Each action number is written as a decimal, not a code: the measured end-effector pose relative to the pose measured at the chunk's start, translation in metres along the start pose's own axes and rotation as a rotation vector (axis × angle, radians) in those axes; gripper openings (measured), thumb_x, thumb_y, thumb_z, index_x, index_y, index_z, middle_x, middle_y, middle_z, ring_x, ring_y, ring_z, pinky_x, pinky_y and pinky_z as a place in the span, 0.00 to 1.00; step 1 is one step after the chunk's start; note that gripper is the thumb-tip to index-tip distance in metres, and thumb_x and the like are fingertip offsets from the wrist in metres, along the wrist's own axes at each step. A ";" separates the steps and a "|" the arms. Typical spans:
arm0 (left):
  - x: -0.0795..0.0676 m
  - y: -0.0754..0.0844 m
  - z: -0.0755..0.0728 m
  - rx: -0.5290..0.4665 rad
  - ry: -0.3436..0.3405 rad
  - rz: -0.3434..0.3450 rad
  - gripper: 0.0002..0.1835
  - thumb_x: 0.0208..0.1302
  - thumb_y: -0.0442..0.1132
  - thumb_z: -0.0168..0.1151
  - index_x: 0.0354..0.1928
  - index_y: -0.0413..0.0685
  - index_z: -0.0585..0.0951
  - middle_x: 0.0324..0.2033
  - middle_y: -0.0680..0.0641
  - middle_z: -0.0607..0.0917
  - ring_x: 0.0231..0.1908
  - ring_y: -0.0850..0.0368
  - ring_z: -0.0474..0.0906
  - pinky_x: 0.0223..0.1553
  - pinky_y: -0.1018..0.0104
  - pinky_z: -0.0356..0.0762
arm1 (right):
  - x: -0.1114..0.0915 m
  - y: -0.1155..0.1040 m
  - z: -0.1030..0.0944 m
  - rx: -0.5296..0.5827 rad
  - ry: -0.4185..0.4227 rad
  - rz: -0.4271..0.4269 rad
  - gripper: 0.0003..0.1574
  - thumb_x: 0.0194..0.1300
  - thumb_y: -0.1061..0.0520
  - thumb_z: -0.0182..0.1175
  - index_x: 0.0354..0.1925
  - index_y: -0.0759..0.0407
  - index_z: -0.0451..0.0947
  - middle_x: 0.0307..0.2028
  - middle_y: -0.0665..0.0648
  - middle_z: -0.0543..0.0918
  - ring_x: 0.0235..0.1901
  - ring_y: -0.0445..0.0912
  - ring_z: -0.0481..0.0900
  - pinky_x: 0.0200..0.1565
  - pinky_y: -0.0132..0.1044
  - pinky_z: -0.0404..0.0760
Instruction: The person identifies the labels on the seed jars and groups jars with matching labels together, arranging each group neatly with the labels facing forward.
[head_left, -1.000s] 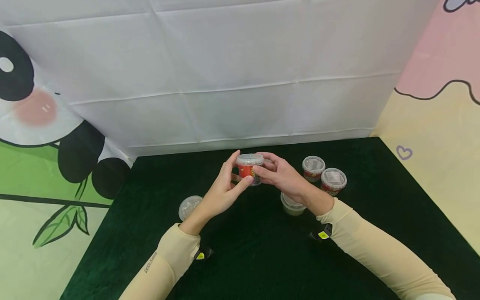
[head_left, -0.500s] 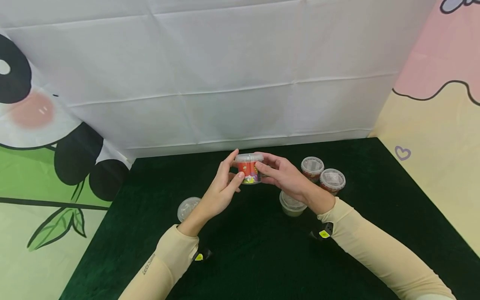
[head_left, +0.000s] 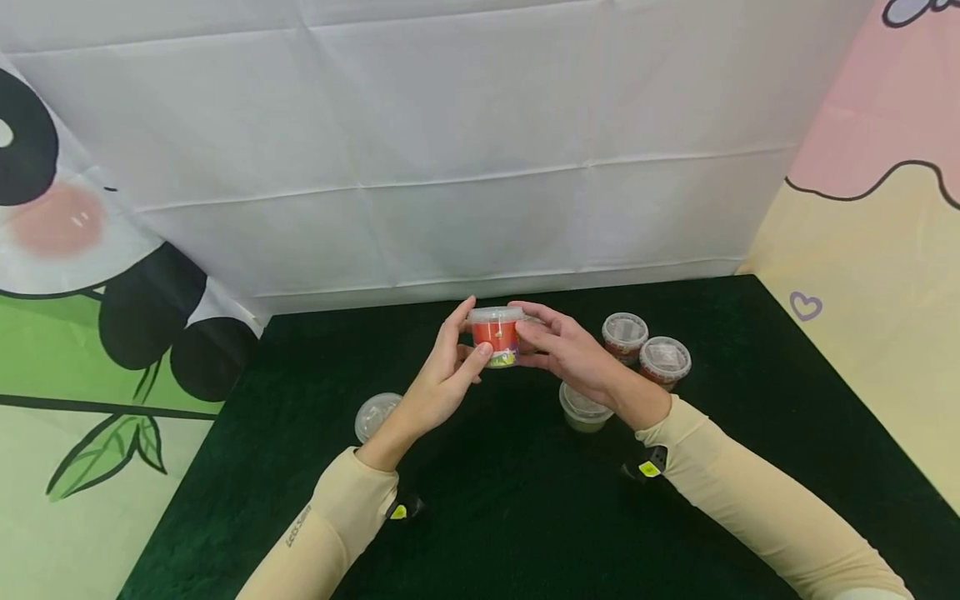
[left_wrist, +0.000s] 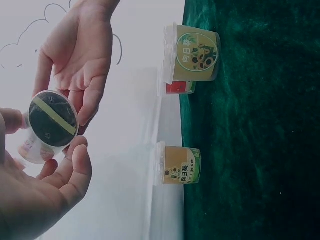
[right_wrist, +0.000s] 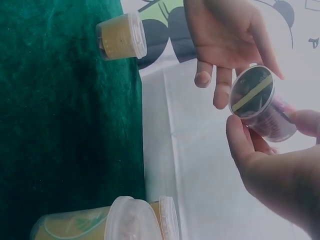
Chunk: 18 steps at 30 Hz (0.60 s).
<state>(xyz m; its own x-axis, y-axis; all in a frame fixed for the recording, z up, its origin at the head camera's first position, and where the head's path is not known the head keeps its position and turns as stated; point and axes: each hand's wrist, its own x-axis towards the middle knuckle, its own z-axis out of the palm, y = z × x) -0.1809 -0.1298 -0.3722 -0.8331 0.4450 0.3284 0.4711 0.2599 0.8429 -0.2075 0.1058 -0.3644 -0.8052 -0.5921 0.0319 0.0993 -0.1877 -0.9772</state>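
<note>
A small lidded plastic tub [head_left: 495, 337] with a red label is held up over the far part of the table. My left hand [head_left: 438, 387] grips its left side, thumb on the front and index finger by the lid. From the other side my right hand [head_left: 573, 354] holds it between thumb and fingers. In the left wrist view the dark base of the tub [left_wrist: 52, 120] shows, crossed by a pale yellow-green strip. The same base faces the right wrist view, where my right fingertips touch the tub [right_wrist: 255, 92] near its rim.
One lidded tub [head_left: 377, 417] stands by my left wrist. Under my right wrist is a greenish tub [head_left: 585, 408], and two red-labelled tubs, one [head_left: 625, 335] behind the other [head_left: 665, 360], stand farther right. A white cloth backdrop [head_left: 480, 167] rises behind the green tablecloth [head_left: 495, 533].
The held tub has turned between my hands, so its red label faces the head view more fully. My left thumb has slid left along it. The other tubs stay put.
</note>
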 end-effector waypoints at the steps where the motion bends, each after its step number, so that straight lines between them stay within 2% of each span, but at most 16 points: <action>1: 0.000 0.000 0.000 -0.002 0.000 -0.002 0.36 0.80 0.42 0.48 0.80 0.65 0.44 0.65 0.42 0.62 0.44 0.44 0.78 0.41 0.54 0.81 | 0.000 0.000 0.001 -0.003 -0.003 -0.002 0.35 0.81 0.51 0.47 0.79 0.57 0.52 0.69 0.64 0.63 0.65 0.57 0.68 0.66 0.50 0.71; 9: -0.001 0.001 0.003 0.010 -0.003 -0.028 0.37 0.80 0.43 0.50 0.80 0.67 0.44 0.67 0.42 0.60 0.47 0.46 0.78 0.42 0.48 0.83 | 0.001 0.002 0.002 -0.036 -0.003 0.001 0.39 0.78 0.54 0.54 0.79 0.57 0.52 0.68 0.66 0.61 0.62 0.55 0.71 0.62 0.42 0.76; 14: -0.003 0.000 0.003 0.019 0.004 -0.033 0.38 0.79 0.42 0.52 0.79 0.68 0.44 0.65 0.42 0.61 0.47 0.48 0.78 0.42 0.54 0.83 | 0.001 0.002 0.003 -0.030 0.001 -0.003 0.38 0.78 0.55 0.53 0.79 0.56 0.53 0.68 0.65 0.62 0.62 0.55 0.70 0.62 0.43 0.76; 18: -0.003 0.000 0.003 0.020 0.001 -0.030 0.39 0.78 0.42 0.54 0.79 0.68 0.44 0.65 0.43 0.61 0.49 0.49 0.78 0.43 0.54 0.83 | 0.000 0.002 0.004 -0.019 0.008 -0.013 0.39 0.78 0.55 0.53 0.80 0.55 0.51 0.69 0.64 0.63 0.65 0.56 0.69 0.62 0.45 0.75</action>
<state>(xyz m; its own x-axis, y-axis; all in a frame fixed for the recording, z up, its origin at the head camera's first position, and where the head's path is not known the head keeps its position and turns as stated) -0.1780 -0.1288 -0.3743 -0.8470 0.4361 0.3039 0.4519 0.2899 0.8436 -0.2055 0.1024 -0.3652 -0.8109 -0.5835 0.0435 0.0776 -0.1809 -0.9804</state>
